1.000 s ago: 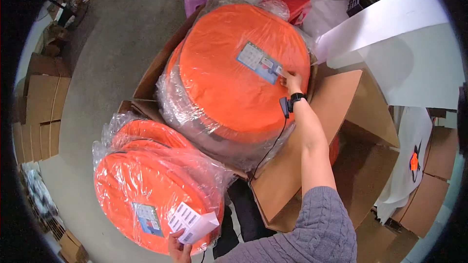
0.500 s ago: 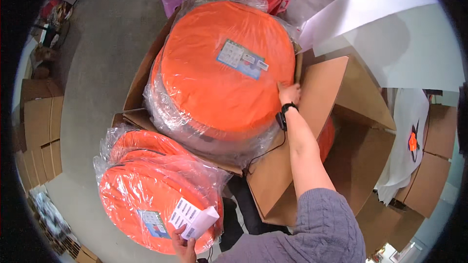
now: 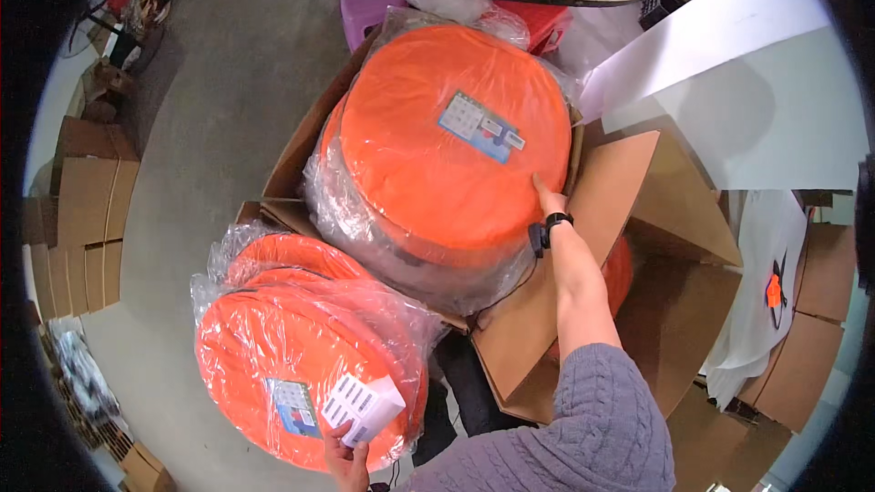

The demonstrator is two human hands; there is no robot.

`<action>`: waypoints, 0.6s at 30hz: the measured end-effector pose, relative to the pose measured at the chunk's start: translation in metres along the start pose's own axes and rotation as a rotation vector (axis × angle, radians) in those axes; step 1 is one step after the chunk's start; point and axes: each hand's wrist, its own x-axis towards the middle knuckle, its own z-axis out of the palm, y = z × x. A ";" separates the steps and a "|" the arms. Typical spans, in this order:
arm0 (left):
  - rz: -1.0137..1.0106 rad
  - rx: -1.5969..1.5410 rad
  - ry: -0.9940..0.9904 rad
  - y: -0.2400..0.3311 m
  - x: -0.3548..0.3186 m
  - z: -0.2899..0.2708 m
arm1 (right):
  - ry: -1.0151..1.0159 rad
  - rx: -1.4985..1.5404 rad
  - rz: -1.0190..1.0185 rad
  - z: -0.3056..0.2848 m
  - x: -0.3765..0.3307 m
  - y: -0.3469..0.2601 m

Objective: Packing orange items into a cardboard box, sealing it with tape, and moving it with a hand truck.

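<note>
A: What is the left hand [image 3: 346, 466] doing?

B: It holds a sheet of white labels [image 3: 354, 408]. The thumb and fingers pinch the bottom part of it.

A: Where is that sheet?

B: In front of the nearest orange round pack [image 3: 251, 360] in the small pile, just beside the big cardboard box [image 3: 609, 211]. I can't tell if the sheet touches the pack.

A: And the right hand [image 3: 550, 202]?

B: It is at the low right edge of the top orange round pack [image 3: 428, 182]. One finger or thumb sticks out onto the orange. The rest are hard to see, so I can't tell if they are spread or pressed together.

A: Where is that top pack?

B: It lies flat on top of a big pile in the box. It has shiny clear plastic [image 3: 351, 205] around it.

A: Is anything on it?

B: Yes, a blue and gray card [image 3: 463, 115]. Two little white stickers [image 3: 515, 140] sit side by side at its right end.

A: What's on the right wrist?

B: A black band [image 3: 559, 219], below a gray knit sleeve's [image 3: 606, 401] bare forearm.
</note>
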 end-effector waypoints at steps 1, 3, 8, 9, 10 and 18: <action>-0.036 0.024 0.018 0.002 -0.002 0.002 | 0.006 0.105 0.022 -0.009 0.004 0.000; -0.019 -0.069 -0.016 0.011 -0.003 0.005 | -0.119 0.397 -0.106 -0.029 0.023 0.004; -0.045 -0.153 -0.032 0.034 -0.011 0.003 | -0.472 0.815 0.085 -0.047 -0.031 -0.055; -0.015 -0.146 -0.021 0.040 -0.012 0.004 | -0.519 0.754 -0.037 -0.053 -0.037 -0.063; -0.007 -0.158 -0.010 0.045 -0.016 0.005 | -0.565 0.692 -0.167 -0.058 -0.044 -0.075; 0.126 -0.152 -0.037 0.045 -0.050 -0.014 | -0.561 0.774 -0.361 -0.057 -0.189 -0.204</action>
